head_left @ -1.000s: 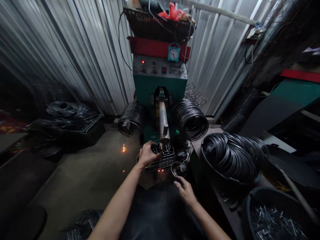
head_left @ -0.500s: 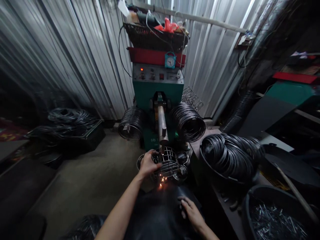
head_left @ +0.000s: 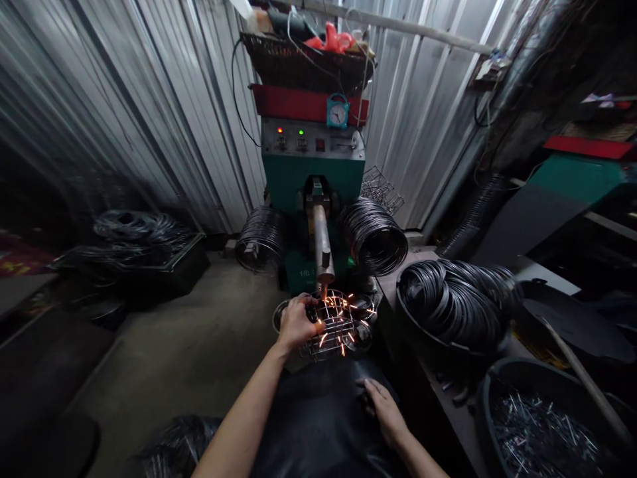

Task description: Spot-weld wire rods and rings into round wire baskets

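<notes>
My left hand [head_left: 297, 323] grips a small round wire basket frame [head_left: 334, 326] and holds it under the metal welding arm [head_left: 321, 244] of a green machine [head_left: 313, 179]. Orange sparks fly from the frame where the arm's tip meets it. My right hand [head_left: 383, 411] rests flat and empty on the dark apron over my lap, fingers apart. Two small dark metal bowls [head_left: 361, 309] sit just right of the frame.
Coils of black wire rings [head_left: 374, 237] hang on both sides of the machine. A black tub of wire rings [head_left: 450, 311] and a tub of short metal rods [head_left: 542, 431] stand at right. More ring stacks [head_left: 137, 234] lie at left. Corrugated metal walls surround.
My right hand has drawn back from the small bowls to my lap. Sparks have grown brighter at the frame. A green lamp on the machine panel has lit.
</notes>
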### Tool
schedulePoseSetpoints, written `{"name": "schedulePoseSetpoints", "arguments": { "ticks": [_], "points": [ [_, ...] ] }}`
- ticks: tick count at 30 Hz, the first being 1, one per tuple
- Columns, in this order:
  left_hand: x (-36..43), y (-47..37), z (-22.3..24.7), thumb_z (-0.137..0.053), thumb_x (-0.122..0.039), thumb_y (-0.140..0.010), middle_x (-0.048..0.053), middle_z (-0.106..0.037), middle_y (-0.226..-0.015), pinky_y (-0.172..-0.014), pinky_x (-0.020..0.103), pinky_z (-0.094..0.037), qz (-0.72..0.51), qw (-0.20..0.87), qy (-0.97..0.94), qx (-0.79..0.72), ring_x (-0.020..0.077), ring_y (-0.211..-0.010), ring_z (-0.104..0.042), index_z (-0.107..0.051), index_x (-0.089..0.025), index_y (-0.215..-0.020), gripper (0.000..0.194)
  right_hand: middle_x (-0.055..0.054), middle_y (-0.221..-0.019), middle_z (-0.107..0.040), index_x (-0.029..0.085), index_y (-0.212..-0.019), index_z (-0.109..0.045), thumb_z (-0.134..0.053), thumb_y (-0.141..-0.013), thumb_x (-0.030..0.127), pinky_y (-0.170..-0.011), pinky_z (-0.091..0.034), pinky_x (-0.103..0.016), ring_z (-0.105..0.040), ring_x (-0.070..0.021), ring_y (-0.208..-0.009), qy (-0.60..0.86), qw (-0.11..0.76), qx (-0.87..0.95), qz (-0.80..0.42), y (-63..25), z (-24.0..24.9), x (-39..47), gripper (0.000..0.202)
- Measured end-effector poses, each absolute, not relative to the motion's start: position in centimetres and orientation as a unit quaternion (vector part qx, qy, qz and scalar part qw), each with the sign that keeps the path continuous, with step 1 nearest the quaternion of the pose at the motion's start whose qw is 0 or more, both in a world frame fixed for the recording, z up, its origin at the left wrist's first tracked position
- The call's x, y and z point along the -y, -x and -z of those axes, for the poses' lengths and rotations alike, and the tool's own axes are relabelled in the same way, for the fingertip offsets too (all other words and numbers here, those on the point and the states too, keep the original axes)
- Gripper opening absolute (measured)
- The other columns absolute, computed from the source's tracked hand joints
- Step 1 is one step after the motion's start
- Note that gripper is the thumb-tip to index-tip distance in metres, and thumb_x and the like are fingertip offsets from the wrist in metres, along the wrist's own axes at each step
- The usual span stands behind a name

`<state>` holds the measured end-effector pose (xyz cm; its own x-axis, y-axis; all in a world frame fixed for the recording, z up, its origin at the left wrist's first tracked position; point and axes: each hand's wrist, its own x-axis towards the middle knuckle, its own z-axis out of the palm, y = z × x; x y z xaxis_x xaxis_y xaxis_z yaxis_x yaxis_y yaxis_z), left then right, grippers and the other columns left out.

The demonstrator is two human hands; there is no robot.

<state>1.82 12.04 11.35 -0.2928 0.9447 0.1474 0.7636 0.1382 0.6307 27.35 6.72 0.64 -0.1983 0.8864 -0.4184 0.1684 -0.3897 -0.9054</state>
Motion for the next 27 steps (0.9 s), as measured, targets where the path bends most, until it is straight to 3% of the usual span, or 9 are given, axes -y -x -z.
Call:
{"name": "schedulePoseSetpoints", "arguments": {
  "ticks": [5,8,10,13,17,23,27],
  "points": [
    [-12.5,0.2,-11.8,-0.076,-0.043,-0.055,0.008,-0.058,-0.119,-0.095,0.039,-0.040,-0.329,0.206,-0.588,-0.710,0.0278,-0.112,-0.052,-0.059,-0.022,-0.107,0.059,-0.007,-0.084,-0.068,0.019,-0.082,-0.071,-0.052,-0.077,0.059,-0.077,-0.046,-0.033,-0.060,-0.0240,-0.085,0.469,0.322,0.657,-0.495,-26.7,-5.4,-11.8,0.044],
    [-14.1,2.5,-12.2,-0.062,-0.057,-0.067,0.008,-0.063,-0.109,-0.085,0.033,-0.044,-0.364,0.275,-0.560,-0.692,0.0243,-0.101,-0.057,-0.057,-0.020,-0.113,0.059,-0.008,-0.086,-0.068,0.021,-0.083,-0.070,-0.053,-0.079,0.050,-0.080,-0.046,-0.036,-0.060,-0.0240,-0.085,0.410,0.358,0.739,-0.398,-24.4,-8.7,-17.7,0.034],
    [-15.4,3.8,-12.3,-0.047,-0.062,-0.076,0.006,-0.066,-0.098,-0.076,0.030,-0.044,-0.341,0.292,-0.558,-0.698,0.0221,-0.092,-0.059,-0.061,-0.019,-0.106,0.055,-0.009,-0.092,-0.067,0.022,-0.086,-0.071,-0.053,-0.080,0.045,-0.083,-0.045,-0.036,-0.060,-0.0237,-0.089,0.361,0.358,0.785,-0.353,-22.1,-10.2,-21.6,0.030],
    [-17.1,4.5,-11.9,-0.040,-0.067,-0.077,0.002,-0.065,-0.074,-0.062,0.026,-0.041,-0.268,0.313,-0.583,-0.700,0.0189,-0.073,-0.058,-0.067,-0.019,-0.085,0.056,-0.008,-0.093,-0.067,0.021,-0.087,-0.070,-0.052,-0.079,0.045,-0.081,-0.045,-0.033,-0.060,-0.0224,-0.090,0.311,0.290,0.830,-0.361,-18.7,-11.1,-25.8,0.030],
    [-18.0,4.3,-11.1,-0.044,-0.069,-0.073,-0.001,-0.062,-0.066,-0.054,0.023,-0.037,-0.245,0.320,-0.592,-0.698,0.0152,-0.065,-0.054,-0.067,-0.019,-0.079,0.056,-0.001,-0.067,-0.062,0.017,-0.073,-0.067,-0.051,-0.078,0.050,-0.062,-0.043,-0.026,-0.057,-0.0176,-0.069,0.306,0.167,0.836,-0.424,-16.5,-10.3,-28.3,0.037],
    [-18.3,4.3,-12.0,-0.050,-0.065,-0.073,-0.001,-0.067,-0.073,-0.071,0.026,-0.041,-0.192,0.263,-0.584,-0.743,0.0198,-0.078,-0.060,-0.069,-0.025,-0.080,0.045,0.002,-0.058,-0.053,0.015,-0.067,-0.063,-0.054,-0.075,0.052,-0.052,-0.035,-0.022,-0.047,-0.0123,-0.057,0.316,0.161,0.821,-0.448,-16.5,-9.4,-29.2,0.039],
    [-18.6,3.5,-12.7,-0.048,-0.061,-0.078,0.003,-0.070,-0.085,-0.097,0.045,-0.032,-0.172,0.208,-0.588,-0.762,0.0260,-0.093,-0.060,-0.069,-0.024,-0.077,0.042,0.003,-0.056,-0.051,0.016,-0.062,-0.060,-0.057,-0.073,0.046,-0.051,-0.032,-0.022,-0.043,-0.0114,-0.056,0.352,0.181,0.814,-0.425,-15.6,-9.7,-29.3,0.033]
  ]
}}
